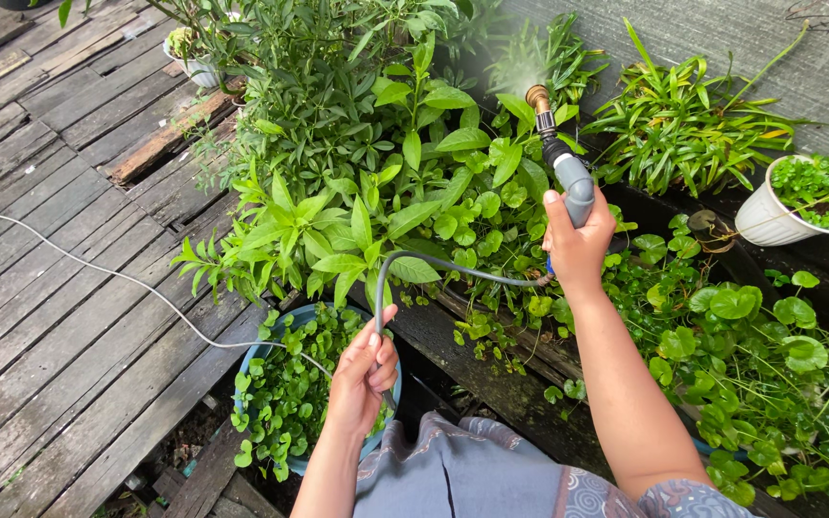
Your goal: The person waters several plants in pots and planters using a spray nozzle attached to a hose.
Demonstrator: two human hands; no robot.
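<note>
My right hand [578, 245] grips a grey hose nozzle [571, 180] with a brass tip [537, 97], held up over leafy green plants [376, 173]. A fine mist of water leaves the tip toward the back foliage. A thin grey hose [434, 261] curves from the nozzle down to my left hand [365, 374], which is closed around it above a blue tub [271, 338] full of small round-leaved plants.
A white pot [769, 219] with green leaves stands at the right by a grey wall. Weathered wooden decking [59, 288] lies to the left, with a thin white cord [117, 278] across it. Round-leaved ground plants [760, 355] fill the lower right.
</note>
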